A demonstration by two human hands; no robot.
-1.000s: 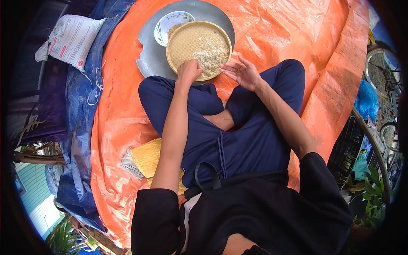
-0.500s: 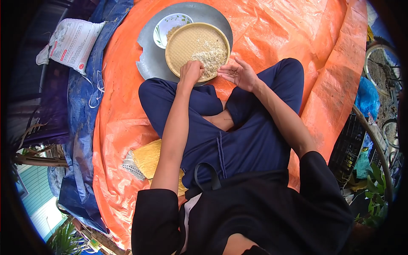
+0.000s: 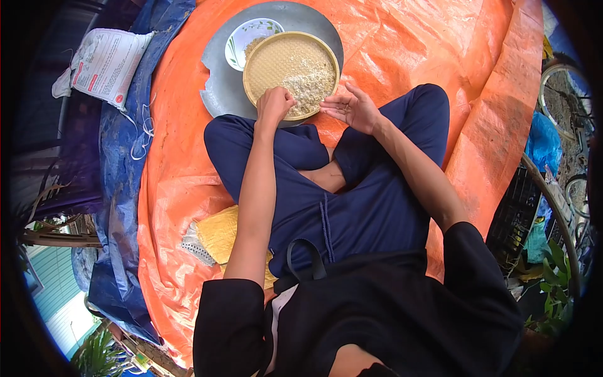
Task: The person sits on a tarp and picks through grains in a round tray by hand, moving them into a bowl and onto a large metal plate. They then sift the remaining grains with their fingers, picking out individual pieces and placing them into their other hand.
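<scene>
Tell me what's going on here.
A person is sitting cross-legged on an orange tarp, both hands at a shallow woven basket with pale grain spread over part of it. The left hand is closed over the near edge; whether it holds any grain is hidden. The right hand is open beside the basket, palm showing. The basket overlaps a bowl above a gray metal tray.

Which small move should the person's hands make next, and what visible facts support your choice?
Probably the curled left hand should gently spread the pale grains leftward: they lie thickest on the right and near side of the round woven tray, while its left side shows bare weave. That hand is already at the near rim, and the open right hand is beside the tray.
</scene>
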